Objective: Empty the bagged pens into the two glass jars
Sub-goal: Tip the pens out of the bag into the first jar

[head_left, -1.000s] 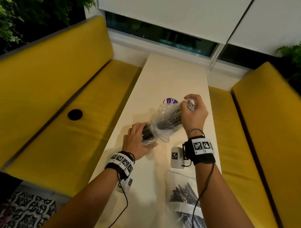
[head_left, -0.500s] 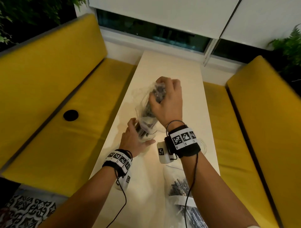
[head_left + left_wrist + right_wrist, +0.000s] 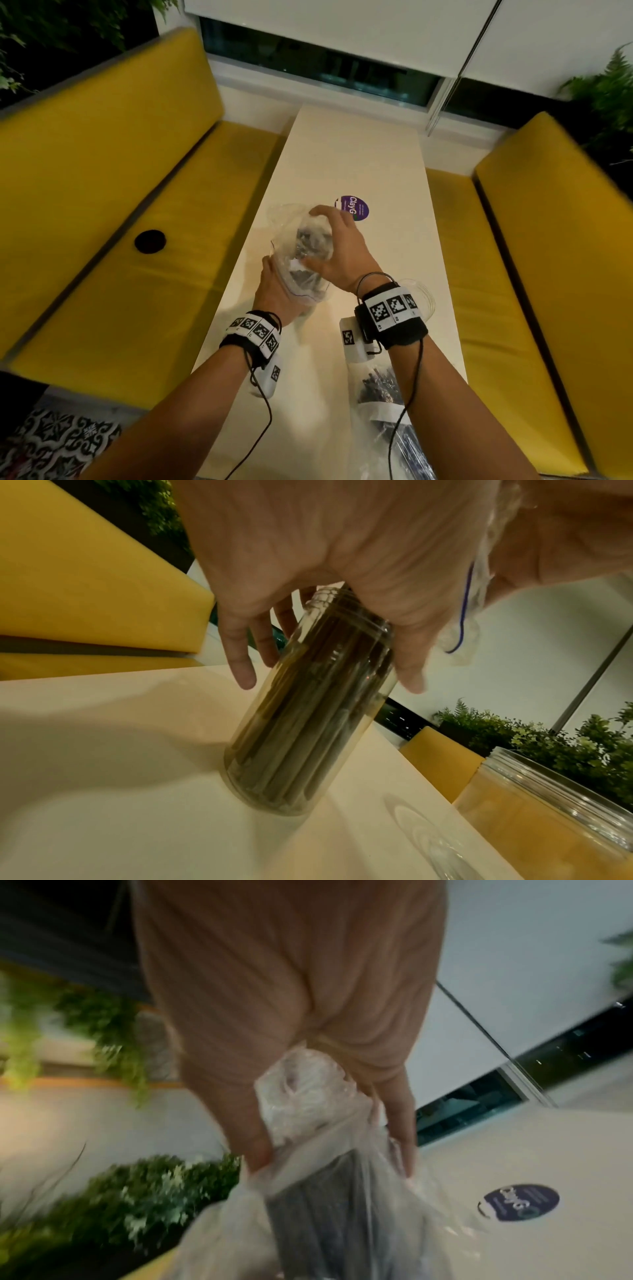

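Second bagged pen bundle (image 3: 380, 390) at 5 o'clock: unopened. Empty jar (image 3: 548, 813): unfilled. First jar (image 3: 308, 710), table centre: packed with pens, left hand (image 3: 277, 294) curled round neck. Right hand (image 3: 342, 253) pinching inverted zip bag (image 3: 301, 246) overhead.

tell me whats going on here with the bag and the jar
A person is tipping pens out of a clear plastic bag into a glass jar standing on the white table. The right hand grips the upended bag; the left hand steadies the jar. A second jar and another bag of pens wait nearby.
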Demonstrator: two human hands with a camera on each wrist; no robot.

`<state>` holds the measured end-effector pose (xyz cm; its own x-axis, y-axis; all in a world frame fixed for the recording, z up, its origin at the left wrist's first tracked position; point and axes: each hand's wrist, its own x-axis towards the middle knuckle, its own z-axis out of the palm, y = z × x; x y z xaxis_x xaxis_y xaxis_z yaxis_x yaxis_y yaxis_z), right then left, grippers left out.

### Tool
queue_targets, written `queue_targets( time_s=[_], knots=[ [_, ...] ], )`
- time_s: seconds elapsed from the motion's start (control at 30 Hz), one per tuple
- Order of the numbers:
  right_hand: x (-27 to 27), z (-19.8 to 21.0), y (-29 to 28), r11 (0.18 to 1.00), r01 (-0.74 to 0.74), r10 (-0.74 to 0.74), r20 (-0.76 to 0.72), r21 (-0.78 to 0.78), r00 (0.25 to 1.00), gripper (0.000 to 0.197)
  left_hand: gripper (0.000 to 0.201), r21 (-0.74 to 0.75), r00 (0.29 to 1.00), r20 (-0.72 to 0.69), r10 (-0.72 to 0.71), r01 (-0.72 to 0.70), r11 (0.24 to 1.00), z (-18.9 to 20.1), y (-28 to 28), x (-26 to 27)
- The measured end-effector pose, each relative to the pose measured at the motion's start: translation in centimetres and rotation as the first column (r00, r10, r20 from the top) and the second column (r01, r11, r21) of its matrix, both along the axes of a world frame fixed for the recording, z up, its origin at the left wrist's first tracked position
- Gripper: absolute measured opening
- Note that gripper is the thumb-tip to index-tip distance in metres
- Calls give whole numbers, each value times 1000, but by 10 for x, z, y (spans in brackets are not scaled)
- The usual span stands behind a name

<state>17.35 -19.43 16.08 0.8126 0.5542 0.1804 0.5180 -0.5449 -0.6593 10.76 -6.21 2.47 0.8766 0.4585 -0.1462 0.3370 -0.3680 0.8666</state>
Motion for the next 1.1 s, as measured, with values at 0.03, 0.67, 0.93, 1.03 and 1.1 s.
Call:
queue_targets(
  time_s=[0.03, 0.67, 0.93, 1.03, 1.1],
  knots=[
    [-2, 0, 1, 1000, 21, -21, 28, 5, 999, 70, 118, -8, 1000, 2, 14, -14, 1000, 1, -1, 0],
    [-63, 28, -23, 822, 216, -408, 280, 528, 869, 35, 74, -32, 992, 130, 9, -5, 999, 38, 11, -36],
    [-148, -12, -11, 870, 126, -229, 165, 477, 959, 22, 28, -448, 847, 529, 53, 226, 865, 98, -7, -115],
    [-175, -40, -6, 907, 79, -74, -27, 413, 997, 28, 17, -509, 886, 463, 1, 265, 819, 71, -12, -129],
    [-188, -62, -6, 926, 135, -64, -206, 354, 976, 41, 9, -512, 923, 385, -12, 224, 829, 47, -8, -135]
  ],
)
